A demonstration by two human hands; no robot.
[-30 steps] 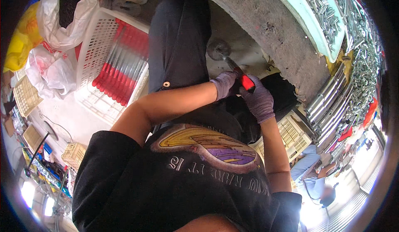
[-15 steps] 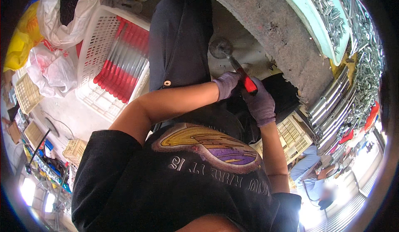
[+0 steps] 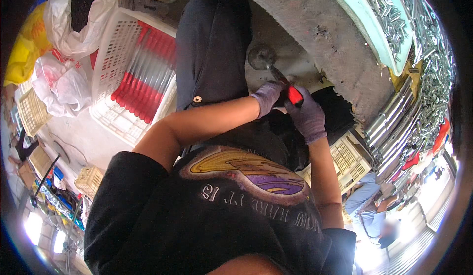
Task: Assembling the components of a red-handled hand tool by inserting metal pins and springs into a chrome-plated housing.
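Both my hands wear greyish-purple gloves and meet in front of my lap. Between them is a tool with a red and black handle (image 3: 294, 96) and a narrower dark shaft. My left hand (image 3: 268, 97) closes on it from the left, its fingertips partly hidden. My right hand (image 3: 307, 116) grips the handle end from the right. The shaft points away from me, its tip at the edge of a round grey metal disc (image 3: 261, 57). Whether tip and disc touch, I cannot tell.
To the left, a white plastic crate (image 3: 106, 61) holds several red-handled tools with metal shafts, beside white bags (image 3: 61, 83). On the far right are a pale-green tray (image 3: 401, 61) of small metal parts and stacked metal tubes (image 3: 391, 117). A person (image 3: 369, 211) sits at lower right.
The handle end and my right hand have shifted slightly away from me. My left hand has moved only a little, and both hands stay on the tool.
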